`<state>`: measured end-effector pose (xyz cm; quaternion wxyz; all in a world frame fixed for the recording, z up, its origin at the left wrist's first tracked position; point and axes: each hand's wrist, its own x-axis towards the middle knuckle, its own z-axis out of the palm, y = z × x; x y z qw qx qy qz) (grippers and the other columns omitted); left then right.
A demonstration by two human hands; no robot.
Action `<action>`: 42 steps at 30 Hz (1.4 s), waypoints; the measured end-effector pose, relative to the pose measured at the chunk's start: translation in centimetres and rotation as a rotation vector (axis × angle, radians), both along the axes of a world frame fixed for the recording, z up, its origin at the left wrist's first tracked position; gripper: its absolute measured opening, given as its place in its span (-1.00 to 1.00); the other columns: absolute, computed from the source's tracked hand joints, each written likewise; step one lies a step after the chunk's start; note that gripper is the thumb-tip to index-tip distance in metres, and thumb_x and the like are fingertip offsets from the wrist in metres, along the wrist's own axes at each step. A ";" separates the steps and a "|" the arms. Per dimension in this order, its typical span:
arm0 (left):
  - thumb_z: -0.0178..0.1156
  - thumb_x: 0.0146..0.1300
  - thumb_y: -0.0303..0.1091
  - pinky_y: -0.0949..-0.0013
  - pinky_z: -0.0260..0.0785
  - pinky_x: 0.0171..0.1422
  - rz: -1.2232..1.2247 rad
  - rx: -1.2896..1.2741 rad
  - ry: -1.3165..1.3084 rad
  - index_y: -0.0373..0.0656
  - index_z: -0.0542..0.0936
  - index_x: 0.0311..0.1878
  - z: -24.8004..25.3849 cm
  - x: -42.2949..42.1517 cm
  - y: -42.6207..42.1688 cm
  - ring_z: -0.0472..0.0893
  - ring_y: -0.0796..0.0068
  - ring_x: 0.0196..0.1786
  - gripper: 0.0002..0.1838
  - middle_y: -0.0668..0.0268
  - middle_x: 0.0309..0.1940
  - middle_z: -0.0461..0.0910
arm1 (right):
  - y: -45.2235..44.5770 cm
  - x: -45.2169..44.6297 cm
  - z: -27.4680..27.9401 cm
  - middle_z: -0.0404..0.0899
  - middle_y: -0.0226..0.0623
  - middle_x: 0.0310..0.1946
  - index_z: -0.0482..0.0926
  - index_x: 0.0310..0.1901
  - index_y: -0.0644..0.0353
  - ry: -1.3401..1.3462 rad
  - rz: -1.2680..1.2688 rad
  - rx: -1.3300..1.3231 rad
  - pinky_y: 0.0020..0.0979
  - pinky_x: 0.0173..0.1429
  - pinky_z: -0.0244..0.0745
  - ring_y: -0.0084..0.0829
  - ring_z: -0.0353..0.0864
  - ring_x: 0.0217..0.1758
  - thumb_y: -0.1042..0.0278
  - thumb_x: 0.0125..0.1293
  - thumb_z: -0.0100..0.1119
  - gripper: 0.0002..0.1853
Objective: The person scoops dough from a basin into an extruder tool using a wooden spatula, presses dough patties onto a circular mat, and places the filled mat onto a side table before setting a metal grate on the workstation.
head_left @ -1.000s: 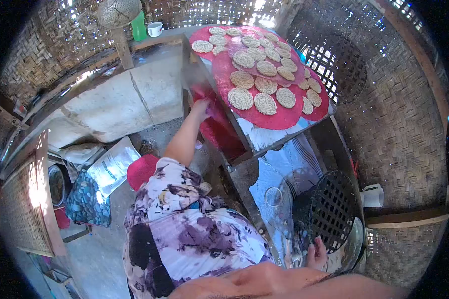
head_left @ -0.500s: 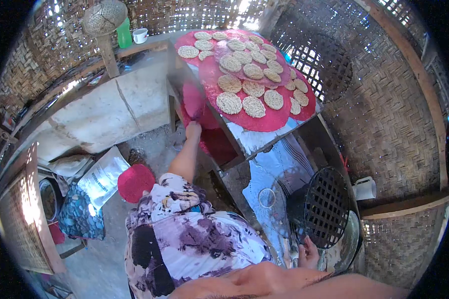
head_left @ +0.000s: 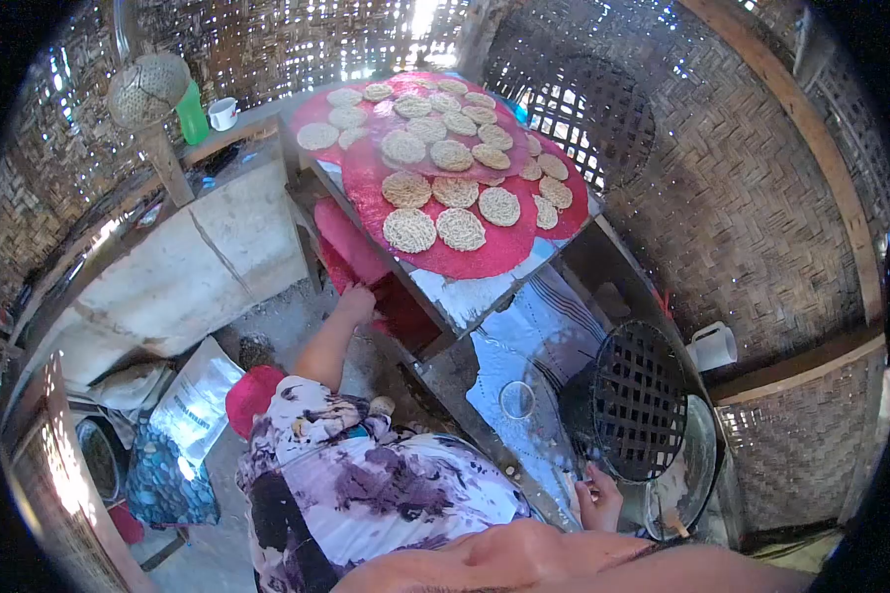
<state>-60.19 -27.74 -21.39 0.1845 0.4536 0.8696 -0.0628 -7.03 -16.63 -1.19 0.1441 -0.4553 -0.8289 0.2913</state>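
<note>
My left hand [head_left: 357, 302] reaches down beside the table, its fingers closed at the lower edge of a pink sheet [head_left: 351, 240] in the recess under the tabletop. Several round, pale, textured cakes [head_left: 408, 229] lie on red round sheets [head_left: 485, 259] on the table. At the lower right my right hand [head_left: 598, 499] has its fingers curled, near the lower rim of a black perforated basket [head_left: 641, 400]. Whatever it may hold is too small to make out.
A blue-white cloth [head_left: 509, 381] with a clear round lid hangs between table and basket. A white mug [head_left: 712, 347] is at the right wall. Left are a green bottle [head_left: 192, 114], a white cup [head_left: 223, 115], a white sack [head_left: 196, 403] and a red round item [head_left: 251, 400].
My left hand has moved down and left in the view, and the pink sheet it handled now lies lower in the recess. The whole view has shifted; my right hand stays near the basket.
</note>
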 end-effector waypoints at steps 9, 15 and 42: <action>-0.04 0.03 -0.38 0.15 0.41 -0.10 0.256 0.282 -0.278 -0.19 0.57 -0.19 -5.4 -2.6 1.2 0.60 0.14 -0.22 -0.71 0.05 -0.27 0.59 | -0.5 0.1 -0.5 0.54 -0.17 -0.16 0.51 -0.03 0.23 0.006 -0.003 0.003 -0.47 -0.33 0.46 -0.42 0.56 -0.32 0.46 0.03 0.22 -0.61; -0.04 0.05 -0.32 0.17 0.41 -0.10 0.395 0.718 0.210 -0.14 0.61 -0.23 -7.8 -10.2 4.3 0.59 0.15 -0.19 -0.72 0.06 -0.26 0.59 | -0.6 0.0 -1.0 0.55 -0.17 -0.17 0.52 -0.03 0.21 0.002 -0.008 -0.018 -0.47 -0.33 0.46 -0.42 0.56 -0.33 0.45 0.03 0.23 -0.61; 0.14 0.14 -0.24 0.22 0.21 0.16 1.032 1.390 -0.237 -0.11 0.62 -0.18 -14.6 -3.6 -7.0 0.39 0.10 0.08 -0.76 0.01 -0.10 0.47 | -1.7 1.9 -4.3 0.53 -0.11 -0.12 0.49 0.02 0.14 -0.109 0.160 -0.066 -0.36 -0.23 0.49 -0.28 0.58 -0.28 0.32 0.02 0.23 -0.55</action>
